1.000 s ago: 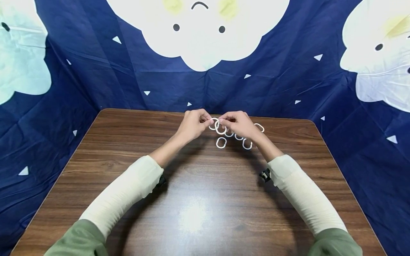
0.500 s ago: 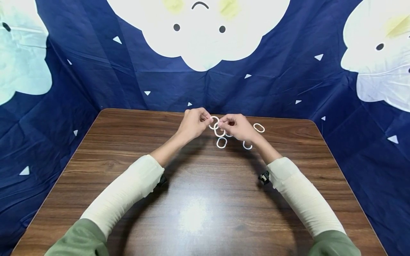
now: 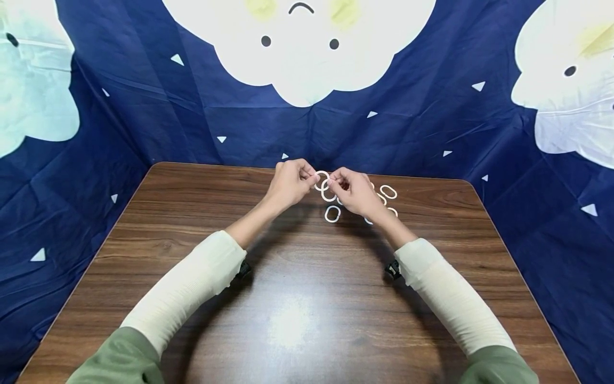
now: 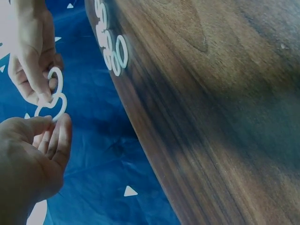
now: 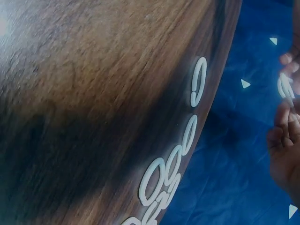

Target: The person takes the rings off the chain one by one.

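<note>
Near the table's far edge, my left hand point(image 3: 290, 184) pinches one white oval chain link point(image 3: 322, 172) between thumb and fingers. My right hand point(image 3: 357, 193) pinches a second white chain link point(image 3: 328, 200) in its fingertips. The two links cross each other between the hands, and the left wrist view shows the left hand's link point(image 4: 64, 106) overlapping the right hand's link point(image 4: 60, 80). Fingers hide part of both ovals. Below them a loose link point(image 3: 326, 214) lies flat on the table; others lie partly behind my right hand and forearm.
The brown wooden table point(image 3: 288, 266) ends just behind the hands, against a dark blue cloth point(image 3: 192, 117) with white clouds. Several loose links lie along the far edge, one of them a link point(image 5: 194, 86) with a small gap in its side.
My right hand has tilted and dropped a little, and its wrist has shifted left, baring some loose links at its right. The left hand's link has risen slightly; both hands keep their pinch.
</note>
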The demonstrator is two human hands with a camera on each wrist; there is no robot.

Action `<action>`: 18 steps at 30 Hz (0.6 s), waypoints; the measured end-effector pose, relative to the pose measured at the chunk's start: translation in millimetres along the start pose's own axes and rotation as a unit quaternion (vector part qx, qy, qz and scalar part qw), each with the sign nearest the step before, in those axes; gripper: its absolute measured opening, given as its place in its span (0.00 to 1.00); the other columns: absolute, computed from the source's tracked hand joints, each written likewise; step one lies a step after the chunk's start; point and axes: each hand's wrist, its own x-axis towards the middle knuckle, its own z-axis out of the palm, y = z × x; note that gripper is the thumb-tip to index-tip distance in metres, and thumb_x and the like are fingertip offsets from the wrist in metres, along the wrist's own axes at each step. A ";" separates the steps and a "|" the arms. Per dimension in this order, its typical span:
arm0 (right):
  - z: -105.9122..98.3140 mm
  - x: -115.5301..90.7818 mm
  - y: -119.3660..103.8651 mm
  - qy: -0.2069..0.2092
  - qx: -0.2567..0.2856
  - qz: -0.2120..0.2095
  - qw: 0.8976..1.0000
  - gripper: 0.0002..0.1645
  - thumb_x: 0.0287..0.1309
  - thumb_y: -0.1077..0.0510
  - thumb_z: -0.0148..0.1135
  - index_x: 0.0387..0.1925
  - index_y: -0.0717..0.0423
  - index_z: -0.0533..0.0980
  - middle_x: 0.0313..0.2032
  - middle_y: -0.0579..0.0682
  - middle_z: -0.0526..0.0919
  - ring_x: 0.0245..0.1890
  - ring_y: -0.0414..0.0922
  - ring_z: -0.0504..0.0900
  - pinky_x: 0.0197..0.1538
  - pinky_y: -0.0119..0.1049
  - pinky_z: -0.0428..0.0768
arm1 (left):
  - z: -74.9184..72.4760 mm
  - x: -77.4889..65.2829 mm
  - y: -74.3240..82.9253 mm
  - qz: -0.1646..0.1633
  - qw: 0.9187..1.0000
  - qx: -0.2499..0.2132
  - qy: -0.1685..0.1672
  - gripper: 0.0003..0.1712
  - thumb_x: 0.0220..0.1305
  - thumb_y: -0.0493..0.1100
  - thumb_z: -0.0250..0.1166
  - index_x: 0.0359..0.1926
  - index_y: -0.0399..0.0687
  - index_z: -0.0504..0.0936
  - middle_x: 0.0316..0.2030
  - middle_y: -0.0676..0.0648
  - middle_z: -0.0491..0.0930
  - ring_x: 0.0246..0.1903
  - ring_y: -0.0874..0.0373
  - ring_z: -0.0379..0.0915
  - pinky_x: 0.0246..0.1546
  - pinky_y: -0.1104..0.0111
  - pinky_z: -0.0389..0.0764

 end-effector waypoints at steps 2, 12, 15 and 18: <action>1.8 -0.1 -0.4 0.014 -0.015 -0.013 1.000 0.10 0.78 0.55 0.68 0.47 0.59 0.87 0.37 0.54 0.92 0.36 0.48 0.86 0.44 0.35 0.81 | -0.6 -0.3 0.9 0.000 1.000 -0.005 0.000 0.06 0.75 0.40 0.75 0.38 0.45 0.90 0.32 0.47 0.94 0.26 0.61 0.89 0.28 0.74 0.81; 7.3 0.1 -0.2 0.052 -0.045 -0.087 0.994 0.09 0.76 0.59 0.66 0.46 0.62 0.85 0.35 0.55 0.89 0.36 0.57 0.86 0.43 0.41 0.80 | -2.2 3.3 3.0 -0.022 0.999 -0.022 -0.006 0.05 0.77 0.40 0.73 0.40 0.44 0.90 0.32 0.45 0.94 0.33 0.44 0.95 0.26 0.76 0.78; 8.1 0.3 0.2 0.059 -0.048 -0.102 0.992 0.08 0.77 0.60 0.68 0.46 0.63 0.86 0.36 0.56 0.90 0.36 0.57 0.87 0.42 0.42 0.81 | -3.3 3.6 3.0 -0.025 1.000 -0.017 -0.007 0.05 0.77 0.40 0.74 0.40 0.44 0.90 0.32 0.45 0.95 0.32 0.47 0.95 0.26 0.76 0.79; 7.4 -0.4 0.4 0.060 -0.052 -0.107 0.991 0.07 0.77 0.61 0.69 0.46 0.63 0.87 0.36 0.56 0.92 0.36 0.56 0.87 0.42 0.42 0.82 | -3.6 3.4 2.0 -0.026 0.999 -0.019 -0.008 0.05 0.77 0.40 0.74 0.40 0.43 0.90 0.32 0.45 0.95 0.31 0.49 0.95 0.26 0.75 0.81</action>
